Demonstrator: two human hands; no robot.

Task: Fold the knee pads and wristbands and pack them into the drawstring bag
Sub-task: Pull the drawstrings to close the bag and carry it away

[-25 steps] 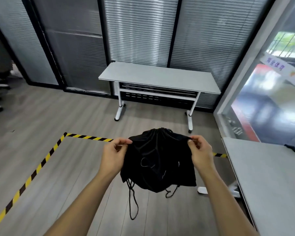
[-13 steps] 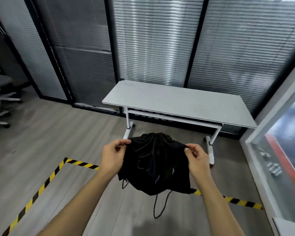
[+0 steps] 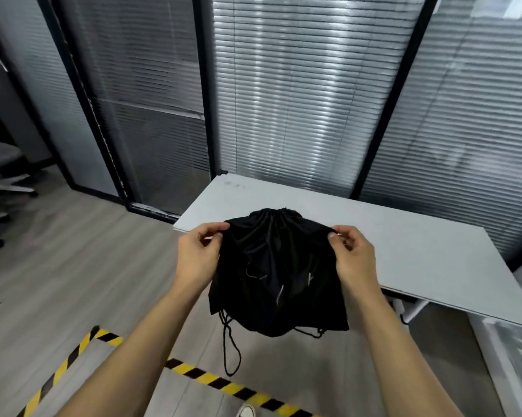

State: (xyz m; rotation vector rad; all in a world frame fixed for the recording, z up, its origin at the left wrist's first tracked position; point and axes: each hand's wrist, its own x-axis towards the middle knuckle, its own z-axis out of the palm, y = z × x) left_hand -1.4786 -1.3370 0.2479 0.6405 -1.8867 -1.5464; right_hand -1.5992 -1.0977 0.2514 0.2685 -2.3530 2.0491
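Note:
A black drawstring bag (image 3: pixel 276 275) hangs in the air in front of me, bulging, with its mouth gathered at the top. My left hand (image 3: pixel 198 257) pinches its upper left corner. My right hand (image 3: pixel 351 257) pinches its upper right corner. Black cords (image 3: pixel 231 353) dangle in a loop below the bag. The bag's top edge overlaps the near edge of the grey table (image 3: pixel 419 257) in view. No knee pads or wristbands show; the bag's contents are hidden.
The grey table stands on white legs against glass walls with blinds (image 3: pixel 299 100). Yellow-and-black tape (image 3: pixel 223 386) crosses the wooden floor below my arms. Office chair bases (image 3: pixel 1 188) stand at far left. A shoe tip (image 3: pixel 246 412) shows at the bottom edge.
I have come closer to the grey table, which now lies just behind the bag. Both hands keep the same pinch on the bag's top corners.

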